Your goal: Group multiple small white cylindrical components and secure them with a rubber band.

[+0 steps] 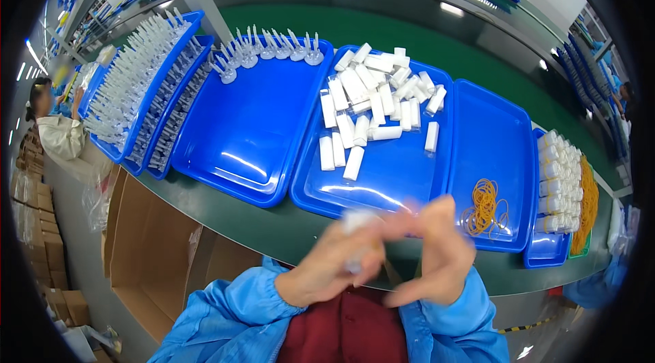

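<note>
Small white bottle [355,240], blurred, held just near of the bottle tray [321,192], over the table [225,216] edge. Left hand [327,271] closed on it; right hand [437,254] pinched at its top, exact hold lost in blur. Best kept upright and steady, turned with fingertips only. Open room near of the tray; spray nozzles [273,49] left of it, rubber bands [484,206] right, cardboard box [157,260] below-left.

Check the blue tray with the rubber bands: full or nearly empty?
Nearly empty. The blue tray shows bare blue floor almost all over; only a small heap of orange rubber bands lies at its near end, just beyond the right hand.
</note>
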Demonstrator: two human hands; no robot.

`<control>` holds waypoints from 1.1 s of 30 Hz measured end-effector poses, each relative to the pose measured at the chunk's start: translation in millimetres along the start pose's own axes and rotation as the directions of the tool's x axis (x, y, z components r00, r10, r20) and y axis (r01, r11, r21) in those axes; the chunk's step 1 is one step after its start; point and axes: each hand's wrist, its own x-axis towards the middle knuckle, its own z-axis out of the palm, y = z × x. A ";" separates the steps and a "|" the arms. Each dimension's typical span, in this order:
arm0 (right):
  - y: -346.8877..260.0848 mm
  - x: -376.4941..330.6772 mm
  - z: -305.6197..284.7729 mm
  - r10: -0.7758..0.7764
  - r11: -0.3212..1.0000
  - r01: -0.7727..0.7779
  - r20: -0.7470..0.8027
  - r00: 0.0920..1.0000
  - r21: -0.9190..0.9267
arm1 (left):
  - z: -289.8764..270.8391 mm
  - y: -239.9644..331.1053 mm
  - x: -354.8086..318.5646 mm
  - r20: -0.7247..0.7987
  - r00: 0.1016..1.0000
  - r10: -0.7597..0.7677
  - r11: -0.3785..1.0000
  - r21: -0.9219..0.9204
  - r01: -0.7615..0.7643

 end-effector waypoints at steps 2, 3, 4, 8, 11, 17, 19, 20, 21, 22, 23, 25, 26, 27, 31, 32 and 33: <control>25.2 -8.1 8.5 0.467 0.504 -0.201 -0.070 0.881 0.840 | -1.3 18.3 3.1 0.029 0.948 0.316 0.806 0.520 -0.284; 32.9 -9.3 10.9 0.435 0.579 -0.232 -0.056 0.899 0.782 | 0.0 18.1 6.5 0.122 0.896 0.428 0.591 0.712 -0.380; 37.4 -9.7 13.5 0.405 0.650 -0.257 -0.040 0.913 0.715 | 1.1 17.0 10.6 0.244 0.830 0.502 0.322 0.837 -0.442; 26.5 -10.6 5.5 0.032 0.999 -0.032 -0.010 0.999 -0.042 | -9.0 8.3 22.4 0.488 0.726 0.485 -0.177 0.867 -0.465; 13.8 -11.0 7.0 -0.008 0.987 -0.005 -0.080 0.997 -0.160 | -1.3 4.8 23.9 0.471 0.799 0.375 -0.191 0.882 -0.431; -2.0 -43.4 -12.0 0.142 0.985 -0.154 -0.148 0.979 -0.073 | 10.9 -14.2 34.1 0.506 0.832 0.227 0.009 0.853 -0.522; -12.5 -58.1 -38.0 0.239 0.963 -0.252 -0.131 0.962 -0.092 | 27.5 -12.3 31.6 0.488 0.861 0.144 -0.003 0.870 -0.492; -18.0 -74.6 -54.7 0.214 0.924 -0.297 -0.320 0.923 -0.241 | 32.7 -14.3 35.0 0.540 0.831 0.136 -0.022 0.840 -0.542; -29.0 -89.1 -80.6 0.178 0.846 -0.386 -0.488 0.854 -0.368 | 31.6 -13.2 35.1 0.561 0.815 0.148 -0.065 0.827 -0.558; -20.8 -109.0 -103.2 0.132 0.856 -0.438 -0.702 0.700 -0.275 | 26.2 -9.9 33.8 0.579 0.799 0.160 -0.111 0.815 -0.569; -19.1 -125.8 -132.4 -0.064 0.774 -0.479 -0.803 0.592 -0.415 | 21.2 -9.0 33.8 0.600 0.783 0.163 -0.152 0.800 -0.581; -13.3 -171.5 -193.0 -0.276 0.569 -0.677 -0.884 0.377 -0.467 | 16.5 -4.7 29.2 0.536 0.803 0.259 -0.109 0.842 -0.528; -6.7 -199.7 -222.1 -0.260 0.516 -0.758 -0.916 0.305 -0.399 | 13.5 1.9 27.5 0.508 0.818 0.269 -0.113 0.860 -0.497; 2.6 -224.6 -247.3 -0.246 0.458 -0.829 -0.942 0.230 -0.322 | 11.6 4.2 27.4 0.477 0.833 0.280 -0.117 0.879 -0.463; 50.1 -266.9 -313.8 -0.228 0.237 -0.910 -0.930 0.288 -0.340 | 12.2 7.0 32.6 0.475 0.820 0.320 -0.093 0.877 -0.472; 65.6 -268.5 -322.1 -0.234 0.168 -0.914 -0.916 0.327 -0.369 | 12.8 8.6 32.5 0.477 0.816 0.328 -0.112 0.877 -0.467; 79.4 -266.9 -323.5 -0.256 0.150 -0.903 -0.898 0.358 -0.402 | 12.6 11.3 30.6 0.473 0.813 0.339 -0.129 0.879 -0.458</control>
